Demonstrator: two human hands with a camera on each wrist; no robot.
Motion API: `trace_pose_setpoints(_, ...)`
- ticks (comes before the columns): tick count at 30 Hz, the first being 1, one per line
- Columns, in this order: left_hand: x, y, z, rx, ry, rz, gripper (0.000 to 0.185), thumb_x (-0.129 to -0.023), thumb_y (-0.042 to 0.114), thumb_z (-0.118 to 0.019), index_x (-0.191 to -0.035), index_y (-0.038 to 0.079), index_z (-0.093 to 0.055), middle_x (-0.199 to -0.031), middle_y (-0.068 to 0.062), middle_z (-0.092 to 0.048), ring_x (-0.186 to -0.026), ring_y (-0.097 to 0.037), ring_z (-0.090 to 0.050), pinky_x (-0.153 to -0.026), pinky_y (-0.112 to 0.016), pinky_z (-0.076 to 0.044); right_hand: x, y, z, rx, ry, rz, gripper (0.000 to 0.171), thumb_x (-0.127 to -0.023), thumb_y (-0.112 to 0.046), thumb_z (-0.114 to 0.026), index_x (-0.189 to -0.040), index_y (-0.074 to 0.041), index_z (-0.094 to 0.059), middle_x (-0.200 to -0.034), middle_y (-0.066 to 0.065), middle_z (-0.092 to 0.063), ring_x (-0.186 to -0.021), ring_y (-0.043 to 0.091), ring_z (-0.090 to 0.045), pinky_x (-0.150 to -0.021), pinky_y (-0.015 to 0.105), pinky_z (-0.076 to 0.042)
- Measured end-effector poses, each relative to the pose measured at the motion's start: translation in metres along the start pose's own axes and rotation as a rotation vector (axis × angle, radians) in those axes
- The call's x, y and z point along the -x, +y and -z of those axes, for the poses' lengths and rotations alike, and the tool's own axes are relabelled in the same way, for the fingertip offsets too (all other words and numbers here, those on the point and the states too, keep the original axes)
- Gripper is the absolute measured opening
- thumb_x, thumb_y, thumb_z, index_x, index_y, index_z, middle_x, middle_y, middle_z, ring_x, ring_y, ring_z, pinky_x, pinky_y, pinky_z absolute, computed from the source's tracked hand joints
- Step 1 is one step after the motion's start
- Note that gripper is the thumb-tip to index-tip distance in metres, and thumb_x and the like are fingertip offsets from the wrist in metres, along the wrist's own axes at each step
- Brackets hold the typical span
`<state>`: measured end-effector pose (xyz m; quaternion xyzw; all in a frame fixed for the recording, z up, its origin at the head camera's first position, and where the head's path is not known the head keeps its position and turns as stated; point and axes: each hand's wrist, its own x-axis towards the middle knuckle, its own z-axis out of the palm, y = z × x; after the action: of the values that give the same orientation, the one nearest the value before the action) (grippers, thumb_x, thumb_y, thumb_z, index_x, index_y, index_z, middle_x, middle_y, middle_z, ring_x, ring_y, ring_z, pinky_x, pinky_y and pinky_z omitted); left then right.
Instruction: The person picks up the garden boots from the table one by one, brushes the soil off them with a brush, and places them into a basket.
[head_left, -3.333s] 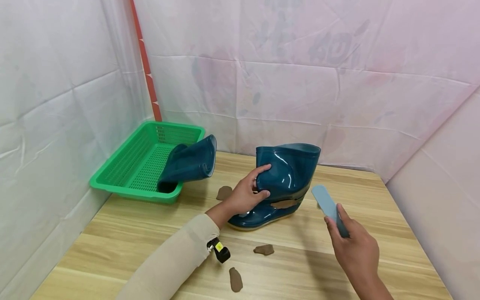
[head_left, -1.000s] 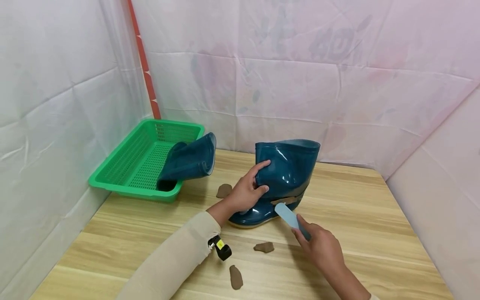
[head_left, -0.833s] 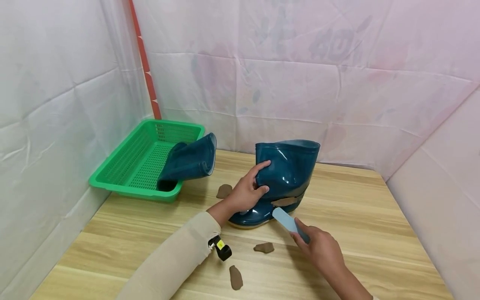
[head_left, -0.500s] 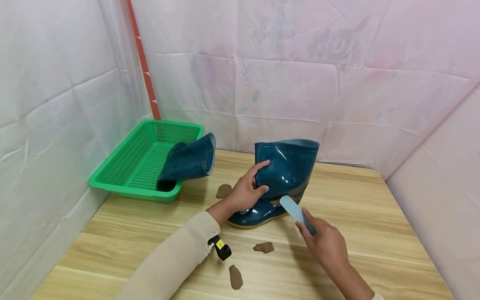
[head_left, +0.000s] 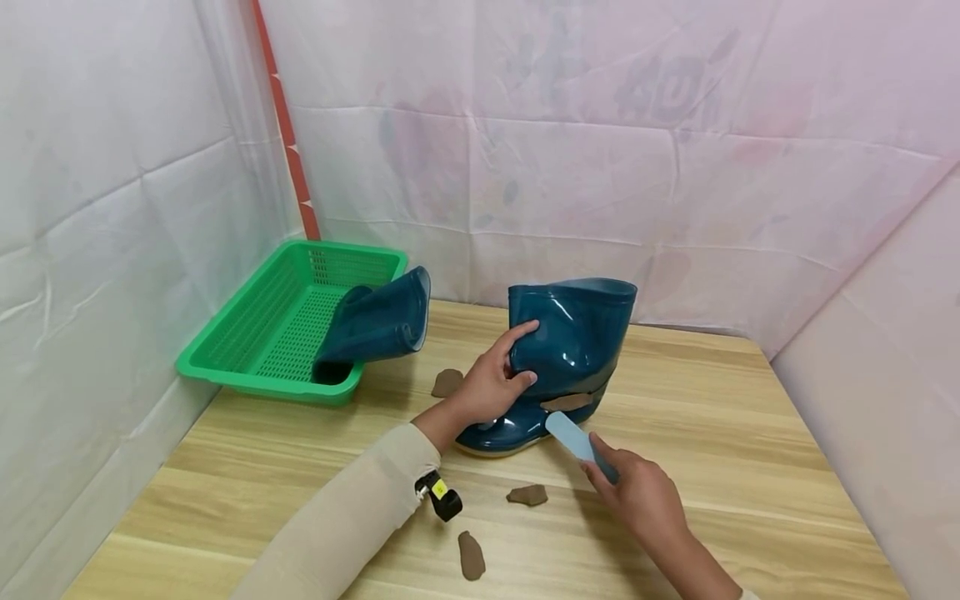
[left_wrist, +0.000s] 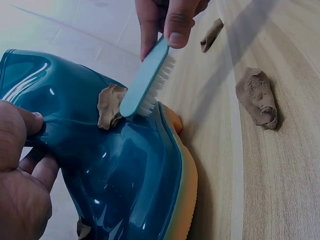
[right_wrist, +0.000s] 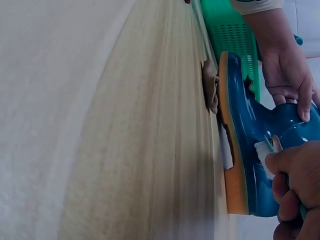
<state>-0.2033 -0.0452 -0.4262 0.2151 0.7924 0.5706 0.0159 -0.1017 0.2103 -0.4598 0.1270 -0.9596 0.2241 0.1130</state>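
Note:
A glossy dark-blue rain boot (head_left: 573,342) stands on the wooden table, toe to the left. My left hand (head_left: 491,383) grips its shaft at the front, thumb and fingers curled round the rubber. In my right hand (head_left: 645,496) is a light-blue scrubbing brush (head_left: 572,436), pinched by its handle. White bristles (left_wrist: 159,87) face the boot in the left wrist view, touching its side at the lower edge of a brown clay-like patch (left_wrist: 110,106). That patch clings near the ankle. Another brown bit (left_wrist: 83,229) sticks to the boot's front.
A green perforated basket (head_left: 266,385) stands at the back left, with a second blue boot (head_left: 378,321) leaning over its rim. Flat brown lumps lie on the table: one (head_left: 447,382) behind my left wrist, another (head_left: 528,495) before the boot, a third (head_left: 472,556) nearer. White cloth walls enclose the table.
My right hand has brought the brush leftward to the boot from the right, then moved it up and down over the brown patch; now it sits lower. My left hand keeps its hold.

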Motion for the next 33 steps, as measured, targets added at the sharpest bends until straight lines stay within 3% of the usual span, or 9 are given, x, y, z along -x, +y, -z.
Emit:
trace_pose_setpoints(9, 0.001, -0.001, -0.001, 0.012, -0.003, 0.020, 0.074, -0.103, 0.017, -0.065, -0.156, 0.052, -0.027, -0.068, -0.002, -0.044, -0.062, -0.018, -0.050, -0.063, -0.032, -0.043, -0.005, -0.002, 0.007, -0.008, 0.164, 0.038, 0.050, -0.086, -0.017, -0.085, -0.131, -0.003, -0.070, -0.098, 0.018, -0.076, -0.062, 0.014, -0.057, -0.048, 0.027, -0.038)
trace_pose_setpoints(16, 0.001, -0.002, -0.001, 0.027, -0.011, 0.008, 0.074, -0.103, 0.016, -0.065, -0.156, 0.052, -0.027, -0.072, -0.001, -0.048, -0.062, -0.017, -0.051, -0.063, -0.031, -0.044, -0.002, 0.001, 0.002, -0.008, 0.058, -0.026, 0.048, -0.090, -0.021, -0.082, -0.133, -0.005, -0.069, -0.085, 0.010, -0.073, -0.057, 0.012, -0.046, -0.047, 0.026, -0.033)
trace_pose_setpoints(23, 0.000, -0.003, -0.002, 0.026, -0.012, 0.007, 0.074, -0.103, 0.017, -0.065, -0.156, 0.053, -0.027, -0.069, -0.001, -0.046, -0.062, -0.018, -0.051, -0.063, -0.032, -0.044, 0.001, -0.001, 0.000, 0.019, -0.003, -0.007, 0.046, -0.090, -0.022, -0.082, -0.132, -0.006, -0.070, -0.091, 0.009, -0.076, -0.059, 0.011, -0.047, -0.047, 0.026, -0.031)
trace_pose_setpoints(27, 0.000, -0.002, -0.002, 0.020, -0.012, 0.010, 0.074, -0.103, 0.018, -0.065, -0.156, 0.053, -0.026, -0.074, -0.002, -0.050, -0.067, -0.018, -0.054, -0.068, -0.033, -0.045, 0.002, -0.006, 0.001, 0.008, 0.033, 0.040, 0.047, -0.089, -0.021, -0.083, -0.132, -0.008, -0.071, -0.088, 0.005, -0.075, -0.058, 0.009, -0.046, -0.047, 0.025, -0.032)
trace_pose_setpoints(33, 0.000, -0.002, -0.001, 0.004, 0.006, 0.006, 0.073, -0.103, 0.019, -0.065, -0.156, 0.052, -0.028, -0.067, -0.002, -0.045, -0.062, -0.020, -0.052, -0.064, -0.033, -0.044, -0.005, -0.016, 0.001, 0.004, 0.110, 0.141, 0.048, -0.085, -0.020, -0.087, -0.129, -0.009, -0.073, -0.081, 0.000, -0.072, -0.056, 0.005, -0.044, -0.047, 0.023, -0.034)
